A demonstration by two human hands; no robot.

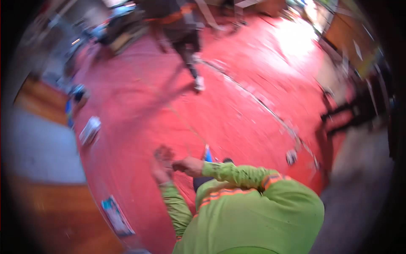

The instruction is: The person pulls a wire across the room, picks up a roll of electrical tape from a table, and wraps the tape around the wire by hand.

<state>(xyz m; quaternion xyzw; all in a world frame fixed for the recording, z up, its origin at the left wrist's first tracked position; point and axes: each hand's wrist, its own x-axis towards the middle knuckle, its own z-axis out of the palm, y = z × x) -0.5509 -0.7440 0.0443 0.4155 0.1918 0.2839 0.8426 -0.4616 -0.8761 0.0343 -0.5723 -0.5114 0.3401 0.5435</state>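
My left hand (162, 164) is raised in front of my body at the lower middle of the head view, its darkened fingers apart and smeared by motion. Close beside it is my right hand (190, 166), with curled fingers pointing at the left palm. Anything inside those curled fingers is too small or blurred to name. Both arms wear green sleeves (237, 174) with orange stripes. Just beyond the right wrist, a small blue pointed object (207, 153) shows, and a thin line on the floor leads towards it.
A red floor covering (139, 178) spreads ahead, crossed by a long cable or strip (253, 98). A person (186, 46) stands farther off; another dark figure (355, 108) is at the right. A flat teal package (117, 216) and a pale bundle (90, 130) lie at the left.
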